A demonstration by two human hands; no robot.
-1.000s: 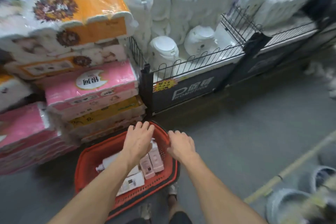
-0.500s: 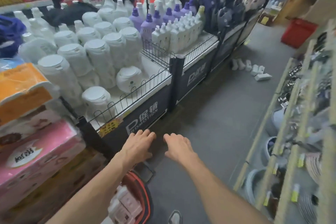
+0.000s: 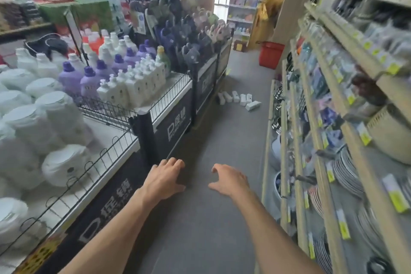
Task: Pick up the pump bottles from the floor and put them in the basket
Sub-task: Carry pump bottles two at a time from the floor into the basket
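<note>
Both hands reached forward over the grey floor (image 3: pixel 222 140) of a shop aisle, palms down and empty. The left hand (image 3: pixel 165 179) had its fingers loosely spread and slightly curled; the right hand (image 3: pixel 230 179), just beside it at 3 o'clock, was likewise open with the thumb held out — neither touched anything.

The pump bottles (image 3: pixel 239 99) lay well ahead at about 12 o'clock, a small white cluster on the floor near the foot of a black display stand (image 3: pixel 173 124). Most stood in a loose row; the one nearest the middle of the aisle lay on its side. The blur left their exact number unclear.

At 10 o'clock the stand carried white pump bottles (image 3: pixel 133 87), purple jugs (image 3: pixel 89 80) and large white tubs (image 3: pixel 55 122) behind a low wire fence. At 3 o'clock wooden shelves (image 3: pixel 333 118) held stacked plates (image 3: pixel 347 171) and packaged goods with yellow price tags. A red basket (image 3: pixel 270 54) stood on the floor far down the aisle, at 1 o'clock — well beyond the bottles.
</note>
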